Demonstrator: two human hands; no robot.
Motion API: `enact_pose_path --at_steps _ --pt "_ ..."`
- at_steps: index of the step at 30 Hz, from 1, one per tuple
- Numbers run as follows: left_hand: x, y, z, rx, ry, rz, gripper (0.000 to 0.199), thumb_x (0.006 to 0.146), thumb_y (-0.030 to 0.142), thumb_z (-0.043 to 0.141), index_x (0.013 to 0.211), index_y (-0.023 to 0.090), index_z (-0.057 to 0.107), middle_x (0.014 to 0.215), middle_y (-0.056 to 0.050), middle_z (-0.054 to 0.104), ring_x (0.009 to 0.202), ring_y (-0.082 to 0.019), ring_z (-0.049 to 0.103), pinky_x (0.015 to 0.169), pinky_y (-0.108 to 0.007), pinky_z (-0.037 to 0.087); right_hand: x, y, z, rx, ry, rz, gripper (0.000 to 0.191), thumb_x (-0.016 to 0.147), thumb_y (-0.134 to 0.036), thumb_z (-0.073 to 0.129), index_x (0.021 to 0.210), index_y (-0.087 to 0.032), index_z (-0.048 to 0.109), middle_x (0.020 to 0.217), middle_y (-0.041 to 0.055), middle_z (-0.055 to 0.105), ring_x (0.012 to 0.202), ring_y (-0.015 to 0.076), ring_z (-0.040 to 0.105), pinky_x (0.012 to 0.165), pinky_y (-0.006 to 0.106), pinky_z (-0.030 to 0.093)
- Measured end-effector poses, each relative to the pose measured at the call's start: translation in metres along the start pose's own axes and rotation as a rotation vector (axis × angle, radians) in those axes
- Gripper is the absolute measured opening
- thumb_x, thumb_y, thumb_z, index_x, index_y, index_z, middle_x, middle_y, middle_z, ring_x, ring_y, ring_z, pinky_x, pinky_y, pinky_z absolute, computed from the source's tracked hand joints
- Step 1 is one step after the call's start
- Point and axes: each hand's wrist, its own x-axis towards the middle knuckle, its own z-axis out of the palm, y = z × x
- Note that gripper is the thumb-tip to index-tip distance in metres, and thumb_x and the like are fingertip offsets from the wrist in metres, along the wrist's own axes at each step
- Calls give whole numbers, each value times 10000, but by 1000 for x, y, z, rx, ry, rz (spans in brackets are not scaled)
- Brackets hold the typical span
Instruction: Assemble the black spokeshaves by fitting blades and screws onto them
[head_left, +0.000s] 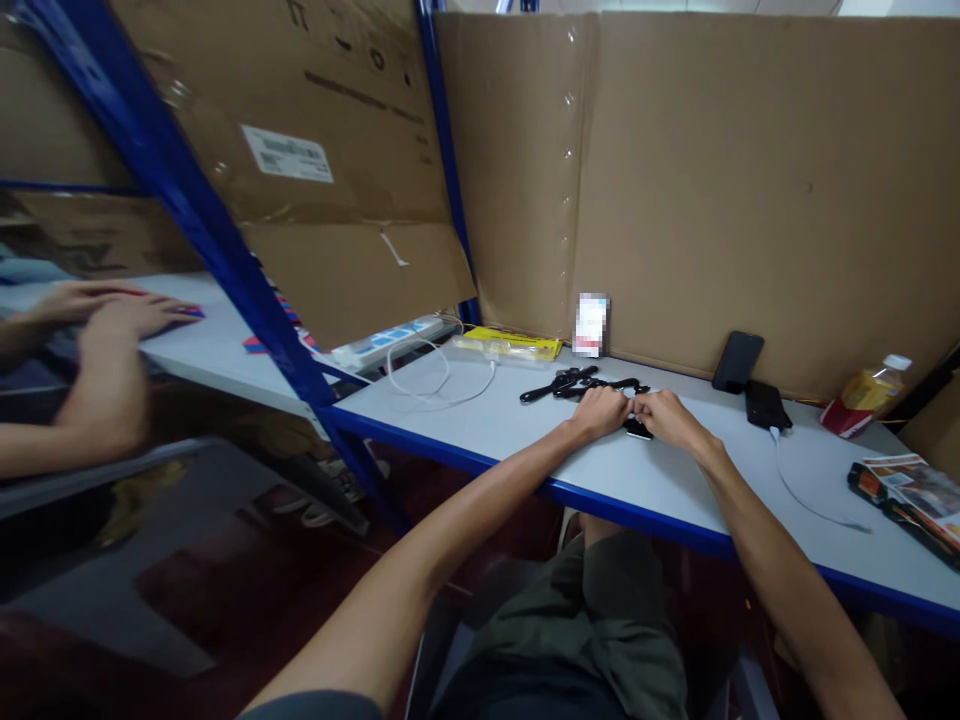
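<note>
My left hand (602, 411) and my right hand (669, 416) meet over the white table (465, 425), their fingertips pinched together and touching. What they pinch is mostly hidden by the fingers. Just below them shows a small black piece with a shiny pale edge (639, 430); I cannot tell whether it is held or lies on the table. Beside and behind my left hand lie several glossy black long-handled items (559, 384), loosely piled. Their exact kind is too small to make out.
Behind stand a lit phone (591, 325), a yellow packet (517, 342) and a power strip (397, 342) with a white cable. To the right are two dark phones (738, 361), a bottle (870, 395) and a package (911, 495). A blue post (217, 270) separates a co-worker's hands (124, 305).
</note>
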Motion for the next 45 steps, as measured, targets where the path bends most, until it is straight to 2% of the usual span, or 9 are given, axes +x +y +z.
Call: enact_pose_path --at_steps 7,12,17,22,29,33,36,39,45 --pt "1 1 2 -49 4 -51 577 1069 443 323 990 132 803 1034 -198 755 1031 -294 709 897 -370 478 2 -3 -3 49 -11 215 104 850 -113 655 784 -163 718 774 42 752 765 164 671 687 216 402" --pt "0 2 1 -34 -2 -51 575 1068 438 317 1015 128 798 1039 -203 754 1029 -304 710 892 -379 483 2 -4 -4 -71 -35 288 79 891 -171 643 874 -190 718 916 51 774 877 183 686 678 228 373" --pt "1 1 3 -45 -12 -70 580 1069 453 312 1028 142 800 1061 -197 753 1057 -293 704 924 -371 478 0 -9 -5 -191 -97 339 159 973 -285 570 1000 -192 696 1061 111 764 1027 247 685 699 256 375" --pt "2 1 4 -54 -6 -78 586 1070 458 306 1020 146 799 1069 -196 751 1061 -296 702 934 -377 477 -5 -18 -8 -326 -156 309 312 1021 -296 442 1138 -138 685 1143 200 733 1035 292 695 754 296 427" --pt "3 -1 7 -54 9 -81 582 1065 460 314 1014 141 798 1053 -197 750 1035 -300 708 910 -381 486 -9 -31 -9 -407 -109 301 329 977 -212 443 1047 -108 747 1084 237 743 990 313 709 789 327 449" --pt "3 -1 5 -53 2 -84 569 1063 458 323 1029 145 798 1049 -194 749 1036 -297 705 911 -376 481 -6 -22 -13 -240 4 288 249 950 -225 521 1016 -193 759 1015 118 777 918 235 705 718 264 425" --pt "2 0 3 -60 -7 -74 563 1062 447 325 1022 148 800 1044 -194 750 1044 -301 699 918 -378 476 -2 -16 -13 -87 11 256 159 883 -196 610 905 -211 767 922 58 779 857 193 690 698 229 414" --pt "2 0 2 -62 -6 -70 567 1062 444 323 1015 143 801 1042 -194 751 1050 -299 697 924 -374 473 0 -14 -11 -92 19 262 180 870 -170 585 842 -195 761 864 69 769 815 194 680 686 238 401" --pt "3 1 2 -74 1 -69 578 1064 459 324 1006 136 799 1046 -197 749 1055 -300 698 932 -378 470 -6 -19 -15 -251 -6 336 192 861 -227 575 903 -191 759 926 127 760 842 239 679 647 273 357"
